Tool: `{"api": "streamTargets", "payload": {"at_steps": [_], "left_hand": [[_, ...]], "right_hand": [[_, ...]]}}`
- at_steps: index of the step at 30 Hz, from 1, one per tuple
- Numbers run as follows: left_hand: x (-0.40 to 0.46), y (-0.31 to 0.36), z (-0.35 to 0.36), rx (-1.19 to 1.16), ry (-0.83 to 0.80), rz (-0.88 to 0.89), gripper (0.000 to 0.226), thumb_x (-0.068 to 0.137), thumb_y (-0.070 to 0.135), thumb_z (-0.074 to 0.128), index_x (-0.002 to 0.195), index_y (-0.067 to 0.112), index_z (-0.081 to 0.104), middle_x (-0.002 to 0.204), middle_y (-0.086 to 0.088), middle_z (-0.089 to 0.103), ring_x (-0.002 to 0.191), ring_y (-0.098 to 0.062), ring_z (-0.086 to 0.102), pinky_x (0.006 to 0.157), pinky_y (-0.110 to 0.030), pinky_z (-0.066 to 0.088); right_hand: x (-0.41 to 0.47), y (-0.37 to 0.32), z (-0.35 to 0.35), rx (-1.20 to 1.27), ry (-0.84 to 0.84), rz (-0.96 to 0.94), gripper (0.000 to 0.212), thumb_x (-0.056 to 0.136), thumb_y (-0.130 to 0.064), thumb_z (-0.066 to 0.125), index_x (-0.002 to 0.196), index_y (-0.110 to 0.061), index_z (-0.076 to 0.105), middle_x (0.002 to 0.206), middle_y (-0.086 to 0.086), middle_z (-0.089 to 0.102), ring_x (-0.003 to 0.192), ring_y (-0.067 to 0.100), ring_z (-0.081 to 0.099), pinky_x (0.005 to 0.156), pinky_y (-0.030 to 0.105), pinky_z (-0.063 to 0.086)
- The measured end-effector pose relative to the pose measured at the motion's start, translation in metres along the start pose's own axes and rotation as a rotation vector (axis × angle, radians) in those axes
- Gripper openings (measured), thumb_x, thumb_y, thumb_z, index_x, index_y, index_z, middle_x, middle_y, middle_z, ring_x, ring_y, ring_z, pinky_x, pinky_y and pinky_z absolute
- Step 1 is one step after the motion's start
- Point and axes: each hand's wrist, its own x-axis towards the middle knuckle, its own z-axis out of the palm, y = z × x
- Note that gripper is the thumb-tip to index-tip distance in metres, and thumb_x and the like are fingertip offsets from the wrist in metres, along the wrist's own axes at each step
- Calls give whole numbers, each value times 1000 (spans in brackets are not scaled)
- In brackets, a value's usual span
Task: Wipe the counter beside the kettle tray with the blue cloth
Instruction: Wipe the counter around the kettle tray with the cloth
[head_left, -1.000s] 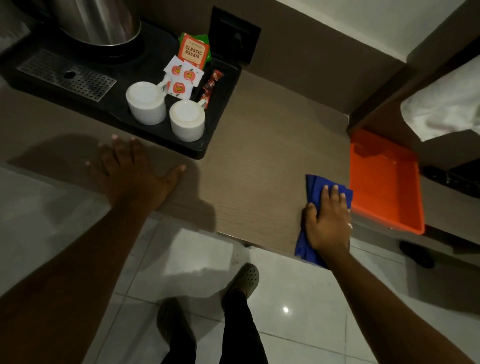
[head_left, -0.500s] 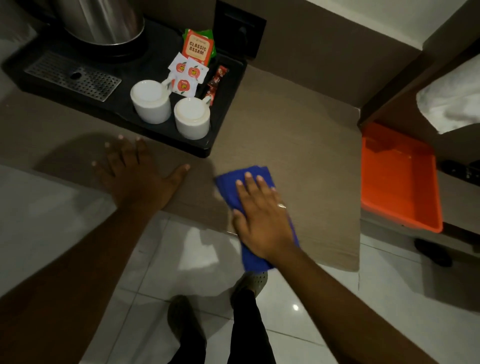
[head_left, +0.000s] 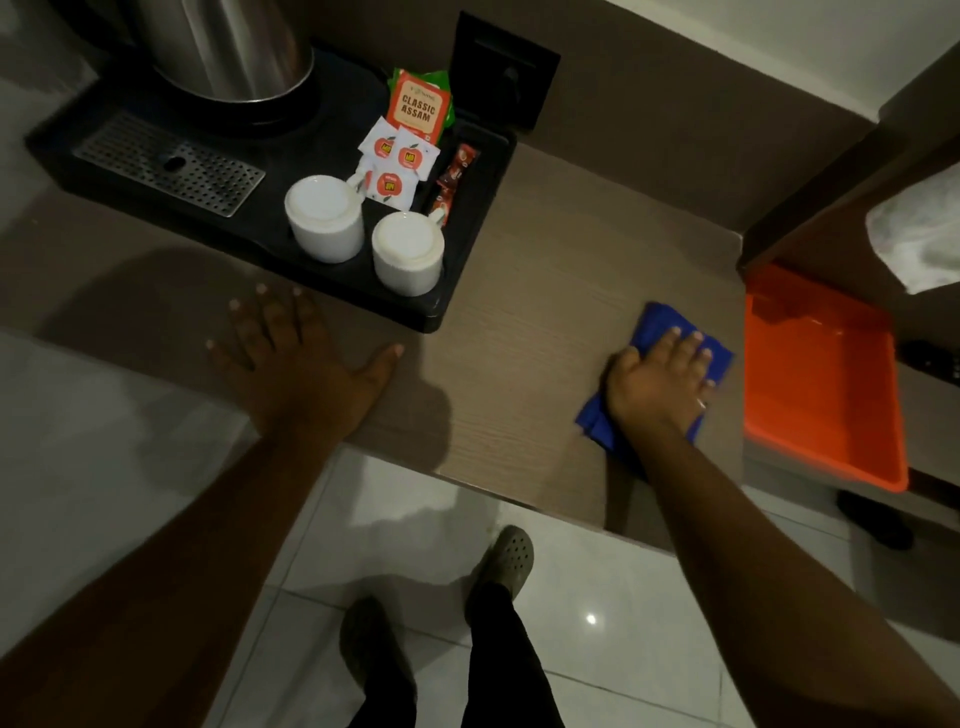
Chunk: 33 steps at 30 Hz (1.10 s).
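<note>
My right hand (head_left: 657, 384) presses flat on the folded blue cloth (head_left: 655, 325), which lies on the brown wooden counter (head_left: 545, 291) near its right end. The black kettle tray (head_left: 467, 244) stands to the left of the cloth, a clear stretch of counter between them. It carries the steel kettle (head_left: 228, 47), two white cups (head_left: 324, 218) and tea sachets (head_left: 418, 106). My left hand (head_left: 296, 358) rests palm down with fingers spread on the counter just in front of the tray.
An orange plastic tray (head_left: 821, 379) sits right of the cloth on a lower ledge. A black wall socket (head_left: 504, 85) is behind the kettle tray. White fabric (head_left: 919, 234) hangs at the far right. Below the counter edge are floor tiles and my feet.
My right hand has swept the blue cloth from the counter's middle, near the kettle tray, back to the right end beside the orange tray. The left hand has stayed in place.
</note>
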Motion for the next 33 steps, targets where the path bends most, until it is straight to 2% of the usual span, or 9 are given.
{"api": "streamTargets", "payload": {"at_steps": [4, 8, 12, 15, 20, 25, 27, 29, 33], "left_hand": [[0, -2, -1, 10, -7, 6, 123, 68, 92, 25, 156, 8, 11, 163, -25, 6, 149, -46, 1, 113, -72, 0], [1, -4, -1, 36, -26, 11, 124, 67, 95, 20, 155, 9, 12, 163, -25, 6, 149, -46, 1, 113, -71, 0], [1, -6, 0, 27, -26, 24, 124, 67, 97, 17, 155, 9, 15, 163, -25, 10, 149, -46, 4, 113, -71, 1], [0, -5, -1, 25, -34, 22, 123, 68, 96, 19, 156, 10, 12, 164, -23, 7, 149, -44, 2, 114, -70, -1], [0, -3, -2, 12, -26, 14, 123, 68, 95, 22, 156, 10, 14, 163, -24, 9, 149, -45, 4, 113, -71, 1], [3, -3, 2, 29, -16, 0, 123, 67, 96, 20, 155, 11, 14, 163, -23, 10, 149, -45, 4, 112, -71, 0], [5, -4, 4, 45, -23, -13, 124, 65, 97, 16, 155, 12, 14, 164, -22, 9, 149, -44, 2, 113, -70, 0], [4, -4, 4, 59, -28, -18, 124, 65, 97, 16, 156, 12, 15, 164, -22, 10, 149, -44, 3, 113, -69, 0], [2, -3, 1, 69, -25, -24, 124, 66, 97, 15, 156, 12, 13, 164, -22, 10, 149, -44, 4, 113, -69, 2]], "right_hand": [[-34, -38, 17, -15, -39, -384, 67, 99, -45, 24, 154, -13, 5, 164, 12, 0, 150, 30, -3, 120, 49, 1], [-55, 12, 12, -60, -110, -638, 64, 100, -48, 24, 155, -21, 5, 164, 3, -1, 151, 22, -4, 121, 45, 1], [-42, 63, -4, -52, -120, -659, 66, 95, -54, 23, 154, -24, 15, 163, 0, 6, 150, 19, 1, 121, 44, 6], [-20, 72, -9, -63, -102, -594, 66, 95, -52, 26, 154, -22, 18, 163, 2, 10, 150, 20, 4, 121, 47, 9], [0, 45, -3, -64, -32, -385, 65, 99, -47, 25, 154, -17, 10, 164, 7, 4, 150, 26, -1, 121, 48, 3], [5, -11, 4, -41, -37, -196, 68, 98, -46, 23, 154, -11, 7, 163, 14, 2, 150, 33, -1, 119, 54, 6], [-6, -40, 11, -55, -46, -285, 68, 98, -46, 23, 154, -11, 6, 163, 14, 1, 150, 33, -2, 120, 53, 3], [-23, -56, 19, -72, -63, -463, 68, 98, -48, 22, 154, -13, 6, 164, 12, 0, 150, 30, -3, 120, 49, -1], [-31, -22, 14, -106, -161, -806, 67, 96, -53, 23, 154, -23, 9, 164, 3, 3, 151, 22, -2, 121, 46, 3]]}}
